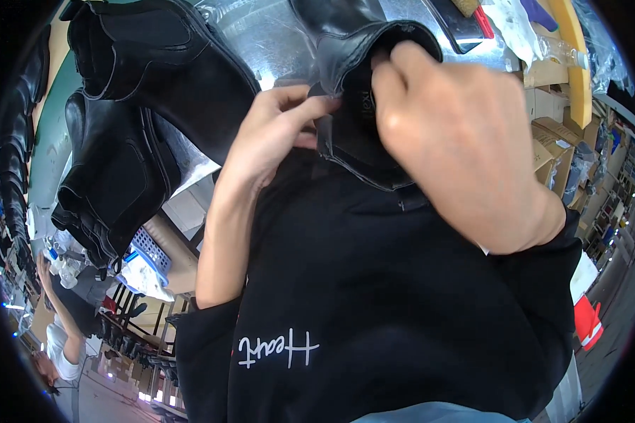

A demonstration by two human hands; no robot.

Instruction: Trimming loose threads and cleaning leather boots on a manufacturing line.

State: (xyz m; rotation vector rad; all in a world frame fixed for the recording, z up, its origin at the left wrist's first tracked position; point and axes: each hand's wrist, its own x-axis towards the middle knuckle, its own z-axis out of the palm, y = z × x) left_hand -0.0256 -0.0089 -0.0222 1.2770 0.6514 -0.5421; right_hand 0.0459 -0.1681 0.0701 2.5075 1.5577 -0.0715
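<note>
A black leather ankle boot (339,51) stands in front of my chest, its top opening turned towards me. My left hand (264,130) is closed on the boot's edge, thumb and fingers pinching the rim at its left side. Above the opening, my right hand (466,134) is curled, with its fingertips reaching inside the boot. It is slightly blurred, and whatever those fingertips grip is hidden. Close by on the left lie more black ankle boots, one larger in view (169,70) and another (120,169) below it.
The boots rest on a shiny metal worktop (250,35). At the back right are a dark flat object (455,25), a clear plastic bottle (561,51) and a yellow post (575,70). Cardboard boxes (550,141) stand right; a blue basket (150,250) and another person (63,352) are left.
</note>
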